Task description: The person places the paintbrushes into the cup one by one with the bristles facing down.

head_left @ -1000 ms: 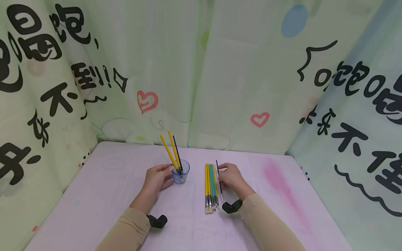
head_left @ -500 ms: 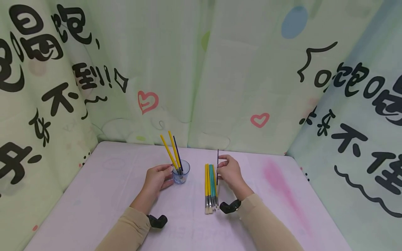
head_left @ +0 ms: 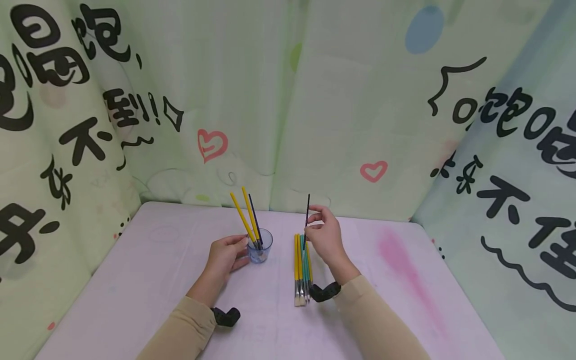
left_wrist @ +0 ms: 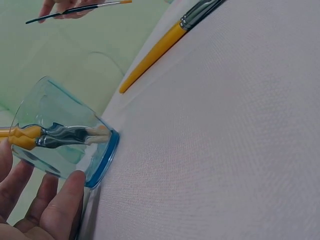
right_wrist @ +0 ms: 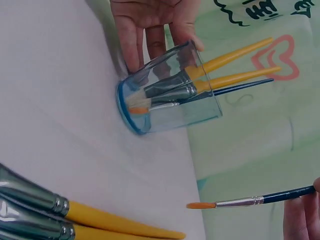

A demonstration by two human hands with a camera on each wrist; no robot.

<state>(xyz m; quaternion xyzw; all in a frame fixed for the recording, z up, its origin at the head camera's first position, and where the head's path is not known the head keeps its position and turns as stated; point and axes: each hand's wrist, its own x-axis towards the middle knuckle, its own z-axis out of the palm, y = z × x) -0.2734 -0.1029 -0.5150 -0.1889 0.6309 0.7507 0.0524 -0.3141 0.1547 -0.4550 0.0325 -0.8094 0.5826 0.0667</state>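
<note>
My left hand (head_left: 225, 256) holds the side of a clear blue-tinted cup (head_left: 263, 253) on the table, its fingers and thumb against the wall. Two yellow-handled paintbrushes (right_wrist: 235, 52) and a dark-handled one lean in the cup, bristles down. My right hand (head_left: 325, 239) pinches a thin dark-blue paintbrush (right_wrist: 235, 201) by its handle. Raised above the table, this brush has its orange bristle tip pointing down and stands almost upright. Below and beside the right hand lies a row of yellow and teal paintbrushes (head_left: 299, 265), partly behind the held brush.
The table (head_left: 148, 300) wears a pale pink-white cloth with a pink streak at the right. Curtains (head_left: 333, 125) with black writing and hearts enclose its back and sides. The cup stands left of the brush row. Each wrist carries a black camera mount.
My right hand has lifted the dark-blue paintbrush off the table beside the row, moving up and slightly left, and the brush has tipped upright. The left hand and cup have stayed put.
</note>
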